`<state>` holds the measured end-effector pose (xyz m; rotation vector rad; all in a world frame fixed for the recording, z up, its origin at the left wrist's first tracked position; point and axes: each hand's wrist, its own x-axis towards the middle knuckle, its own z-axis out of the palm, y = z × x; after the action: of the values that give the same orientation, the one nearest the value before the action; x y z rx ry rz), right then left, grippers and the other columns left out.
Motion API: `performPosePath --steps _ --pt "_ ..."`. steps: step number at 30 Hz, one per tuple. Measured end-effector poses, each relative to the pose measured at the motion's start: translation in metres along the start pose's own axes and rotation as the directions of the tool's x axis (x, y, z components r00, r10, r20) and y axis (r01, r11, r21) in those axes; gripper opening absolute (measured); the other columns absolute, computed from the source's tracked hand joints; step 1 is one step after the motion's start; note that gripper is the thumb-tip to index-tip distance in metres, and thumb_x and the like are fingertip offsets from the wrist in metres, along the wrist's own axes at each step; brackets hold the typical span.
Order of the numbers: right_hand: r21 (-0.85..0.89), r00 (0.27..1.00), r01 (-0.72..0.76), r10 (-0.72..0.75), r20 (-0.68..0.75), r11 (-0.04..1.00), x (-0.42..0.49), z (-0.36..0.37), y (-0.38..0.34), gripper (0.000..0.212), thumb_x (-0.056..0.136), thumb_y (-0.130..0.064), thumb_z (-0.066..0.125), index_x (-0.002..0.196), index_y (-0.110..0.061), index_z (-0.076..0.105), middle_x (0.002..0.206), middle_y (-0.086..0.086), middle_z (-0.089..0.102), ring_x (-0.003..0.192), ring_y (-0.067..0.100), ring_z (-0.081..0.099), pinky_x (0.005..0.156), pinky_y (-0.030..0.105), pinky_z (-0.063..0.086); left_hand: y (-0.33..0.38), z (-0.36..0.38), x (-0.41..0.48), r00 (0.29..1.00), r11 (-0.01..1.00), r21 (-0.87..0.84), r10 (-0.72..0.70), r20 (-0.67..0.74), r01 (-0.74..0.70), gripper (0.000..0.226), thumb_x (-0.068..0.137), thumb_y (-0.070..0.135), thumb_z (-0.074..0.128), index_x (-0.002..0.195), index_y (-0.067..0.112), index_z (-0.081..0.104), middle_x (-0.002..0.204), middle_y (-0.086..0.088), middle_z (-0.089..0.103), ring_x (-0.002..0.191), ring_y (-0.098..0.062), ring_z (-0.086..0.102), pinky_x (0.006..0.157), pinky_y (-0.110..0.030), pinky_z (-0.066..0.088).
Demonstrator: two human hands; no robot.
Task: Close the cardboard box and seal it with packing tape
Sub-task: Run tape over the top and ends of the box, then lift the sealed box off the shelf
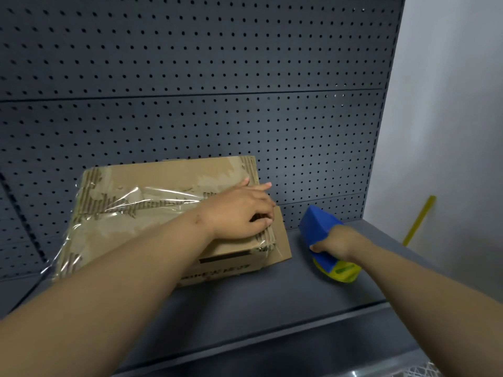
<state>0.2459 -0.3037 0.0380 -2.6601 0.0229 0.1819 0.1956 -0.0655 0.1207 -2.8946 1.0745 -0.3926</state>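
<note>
The cardboard box point(152, 213) lies flat on the dark grey shelf point(245, 308), at about 10 o'clock from the centre of the view, its far edge close to the pegboard point(190, 77). The top flaps are down. The top surface is torn in patches, exposing the corrugated layer. A strip of clear tape point(152, 197) runs across the top from the 9 o'clock side toward the 3 o'clock side, wrinkled, with loose film hanging over the left end of the box. A side flap point(281, 240) at the box's 3 o'clock end stands out from the body.

The left hand point(239, 213) rests palm down on the right end of the box top, over the tape. The fingers are spread and partly curled at the box edge; the forefinger points toward 2 o'clock. It presses on the box and grips nothing.

The right hand point(334, 242) is at 3 o'clock from the box, well clear of it. It is closed around the handle of a blue and yellow tape dispenser point(321, 227), which sits on or just above the shelf; contact cannot be determined. The blue housing points toward 11 o'clock, the yellow end toward 5 o'clock.

A yellow strip point(419, 219) leans by the grey wall point(449, 104) at 3 o'clock.
</note>
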Motion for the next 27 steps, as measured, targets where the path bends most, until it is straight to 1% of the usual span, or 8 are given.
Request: performPosePath --steps 8,11,15,17,19,22,24,27 --pt "-0.456 0.982 -0.052 0.128 0.136 0.888 0.036 0.029 0.007 0.087 0.064 -0.075 0.055 0.128 -0.015 0.051 0.127 0.002 0.055 0.113 0.024 0.053 0.097 0.038 0.044 -0.004 0.003 -0.001 0.999 0.998 -0.051 0.021 -0.024 -0.022 0.028 0.096 0.033 0.043 0.109 0.019 0.064 0.136 0.007 0.051 0.144 -0.007 0.012 0.118 -0.036 -0.002" --pt "-0.531 0.996 -0.071 0.088 0.007 0.845 0.036 0.033 0.008 0.115 0.052 -0.095 0.029 0.133 -0.014 0.041 0.133 0.006 0.052 0.117 0.026 0.051 0.094 0.038 0.04 -0.003 0.003 -0.001 0.999 0.998 -0.053 0.021 -0.025 -0.022 0.028 0.096 0.033 0.043 0.11 0.02 0.064 0.137 0.007 0.051 0.144 -0.008 0.012 0.118 -0.037 0.0" --pt "-0.675 0.957 -0.061 -0.149 -0.248 0.735 0.017 0.031 0.004 0.101 0.061 -0.091 0.008 0.117 -0.014 0.044 0.114 0.009 0.059 0.107 0.026 0.053 0.092 0.037 0.034 -0.002 0.001 -0.001 1.0 0.999 -0.048 0.007 -0.024 -0.008 0.03 0.096 0.035 0.043 0.116 0.024 0.062 0.142 0.008 0.046 0.144 -0.006 0.009 0.118 -0.036 -0.003" --pt "-0.543 0.882 -0.034 -0.23 -0.41 0.839 0.009 0.028 -0.005 0.088 0.072 -0.083 0.014 0.116 -0.015 0.046 0.116 0.009 0.057 0.109 0.027 0.052 0.094 0.038 0.034 -0.001 0.0 -0.002 1.0 1.0 0.006 -0.014 -0.024 0.015 0.034 0.096 0.04 0.04 0.124 0.032 0.057 0.147 0.014 0.038 0.144 -0.004 0.004 0.117 -0.035 -0.007" --pt "-0.154 0.768 0.16 -0.221 -0.601 0.975 -0.003 0.029 -0.021 0.069 0.086 -0.066 0.027 0.123 -0.012 0.049 0.121 0.01 0.056 0.114 0.027 0.05 0.096 0.038 0.035 -0.001 0.0 -0.002 0.998 0.996 0.068 -0.053 -0.024 0.055 0.038 0.095 0.046 0.037 0.131 0.039 0.048 0.15 0.019 0.029 0.143 -0.003 0.0 0.117 -0.034 -0.01" --pt "0.447 0.696 0.555 -0.098 -0.711 0.702 -0.041 0.038 -0.058 0.052 0.094 -0.043 0.03 0.131 -0.011 0.045 0.129 0.001 0.049 0.121 0.012 0.042 0.1 0.026 0.032 0.001 -0.001 -0.003 0.992 0.982 0.144 -0.122 -0.026 0.125 0.043 0.095 0.052 0.031 0.138 0.046 0.033 0.153 0.022 0.016 0.143 -0.004 -0.002 0.115 -0.035 -0.009" --pt "0.613 0.744 0.591 -0.06 -0.666 0.525 -0.072 0.05 -0.084 0.049 0.096 -0.038 0.028 0.138 -0.016 0.039 0.133 -0.009 0.04 0.125 0.002 0.034 0.099 0.012 0.025 0.003 -0.003 -0.005 0.983 0.969 0.163 -0.182 -0.031 0.185 0.048 0.095 0.054 0.027 0.142 0.045 0.023 0.155 0.02 0.008 0.144 -0.006 -0.003 0.115 -0.035 -0.007" --pt "0.732 0.834 0.522 -0.079 -0.547 0.438 -0.089 0.076 -0.114 0.048 0.099 -0.031 0.024 0.146 -0.021 0.023 0.147 -0.01 0.028 0.138 0.005 0.021 0.104 0.011 0.015 0.006 -0.006 -0.011 0.953 0.943 0.139 -0.303 -0.029 0.304 0.053 0.095 0.056 0.023 0.145 0.043 0.013 0.156 0.016 0.0 0.144 -0.009 -0.002 0.117 -0.037 -0.001"
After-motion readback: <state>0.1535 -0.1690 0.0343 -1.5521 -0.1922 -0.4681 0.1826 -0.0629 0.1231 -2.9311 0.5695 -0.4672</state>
